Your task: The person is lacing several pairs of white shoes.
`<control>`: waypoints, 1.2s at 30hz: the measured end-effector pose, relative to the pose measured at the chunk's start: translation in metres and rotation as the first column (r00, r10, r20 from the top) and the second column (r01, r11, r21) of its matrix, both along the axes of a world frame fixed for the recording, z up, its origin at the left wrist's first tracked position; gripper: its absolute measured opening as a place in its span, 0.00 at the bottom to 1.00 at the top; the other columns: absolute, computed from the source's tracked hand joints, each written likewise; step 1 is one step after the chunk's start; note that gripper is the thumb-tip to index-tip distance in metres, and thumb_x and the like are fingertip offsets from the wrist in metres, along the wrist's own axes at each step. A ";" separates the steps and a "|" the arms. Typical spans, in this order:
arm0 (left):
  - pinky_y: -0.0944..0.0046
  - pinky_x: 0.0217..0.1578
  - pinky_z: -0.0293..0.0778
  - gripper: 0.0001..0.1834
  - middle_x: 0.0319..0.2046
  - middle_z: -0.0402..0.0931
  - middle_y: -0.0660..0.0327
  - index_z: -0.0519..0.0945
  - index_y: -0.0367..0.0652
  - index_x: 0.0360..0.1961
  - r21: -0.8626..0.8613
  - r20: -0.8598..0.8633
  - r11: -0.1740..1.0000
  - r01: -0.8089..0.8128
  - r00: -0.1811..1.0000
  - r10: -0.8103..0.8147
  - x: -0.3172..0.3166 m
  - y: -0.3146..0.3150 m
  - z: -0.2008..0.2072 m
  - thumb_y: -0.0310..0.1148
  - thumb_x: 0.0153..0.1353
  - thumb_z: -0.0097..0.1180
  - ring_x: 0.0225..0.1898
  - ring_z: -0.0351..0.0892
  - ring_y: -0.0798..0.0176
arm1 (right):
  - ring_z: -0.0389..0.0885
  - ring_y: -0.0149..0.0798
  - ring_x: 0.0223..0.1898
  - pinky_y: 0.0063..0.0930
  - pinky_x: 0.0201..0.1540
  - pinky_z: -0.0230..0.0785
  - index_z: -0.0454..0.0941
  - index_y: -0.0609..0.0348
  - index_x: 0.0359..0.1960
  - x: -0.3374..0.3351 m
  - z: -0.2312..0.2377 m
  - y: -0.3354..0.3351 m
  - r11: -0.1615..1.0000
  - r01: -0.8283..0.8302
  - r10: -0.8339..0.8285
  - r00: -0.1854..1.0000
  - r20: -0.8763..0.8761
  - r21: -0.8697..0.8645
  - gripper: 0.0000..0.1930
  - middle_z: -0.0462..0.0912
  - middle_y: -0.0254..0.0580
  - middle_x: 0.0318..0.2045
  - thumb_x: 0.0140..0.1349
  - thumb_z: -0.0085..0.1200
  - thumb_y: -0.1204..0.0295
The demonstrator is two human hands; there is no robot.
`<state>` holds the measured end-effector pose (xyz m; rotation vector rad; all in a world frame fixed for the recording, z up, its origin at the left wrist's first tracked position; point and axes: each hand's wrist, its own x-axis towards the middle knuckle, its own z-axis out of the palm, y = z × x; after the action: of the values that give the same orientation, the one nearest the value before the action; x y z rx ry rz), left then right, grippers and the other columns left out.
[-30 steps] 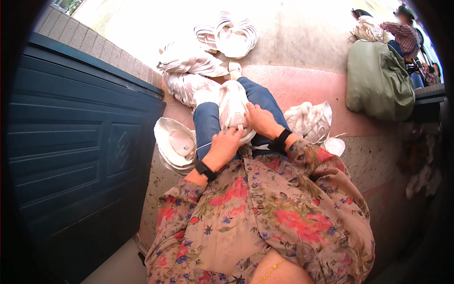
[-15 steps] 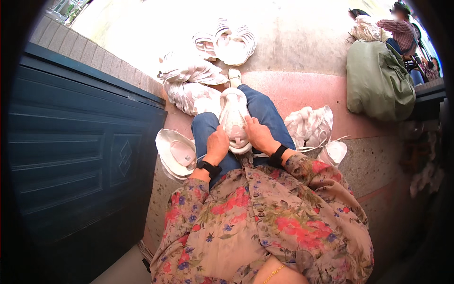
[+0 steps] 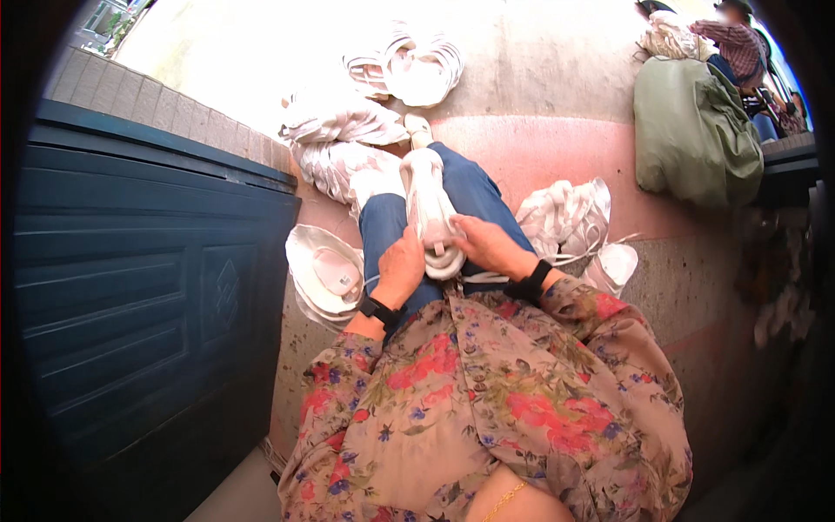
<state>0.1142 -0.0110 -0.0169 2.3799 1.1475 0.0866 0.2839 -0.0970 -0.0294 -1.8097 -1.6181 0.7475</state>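
Note:
A white, pale-pink shoe upper (image 3: 430, 209) lies lengthwise between my thighs, with its padded, looped end towards me. My left hand (image 3: 402, 263) is closed on its left edge. On the other side, my right hand (image 3: 484, 244) pinches the right edge near that loop, with fingers bent. Whether a needle or thread is in the fingers is too small to tell. Beside my left leg sits a white bowl-shaped container (image 3: 304, 261) holding a pale shoe-shaped piece (image 3: 333, 270). Right of my legs lies a heap of white uppers and laces (image 3: 567, 217).
White bundles (image 3: 335, 143) of stacked pieces lie by my left foot, and another bundle (image 3: 424, 74) is farther out. A small white cup (image 3: 612, 266) stands at right. A dark blue panelled door (image 3: 130, 270) borders the left. A green sack (image 3: 691, 130) and a seated person (image 3: 735, 43) are far right.
My right hand has shifted slightly right and its fingers have moved on the upper's edge. The whole view has tilted a little, so surroundings appear higher. My left hand keeps its hold.

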 end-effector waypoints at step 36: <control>0.72 0.20 0.62 0.14 0.14 0.70 0.65 0.77 0.37 0.26 -0.873 0.159 0.484 0.062 0.974 0.163 -0.039 0.010 0.045 0.36 0.59 0.47 0.18 0.67 0.74 | 0.74 0.54 0.35 0.38 0.40 0.67 0.70 0.63 0.37 0.027 0.044 -0.047 0.986 -0.049 0.012 0.974 0.225 0.160 0.10 0.76 0.55 0.31 0.53 0.48 0.73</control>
<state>0.0752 -0.0008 0.0280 1.3473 0.8337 -0.1833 0.3105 -0.1440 0.0145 -1.8031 -1.7975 0.4191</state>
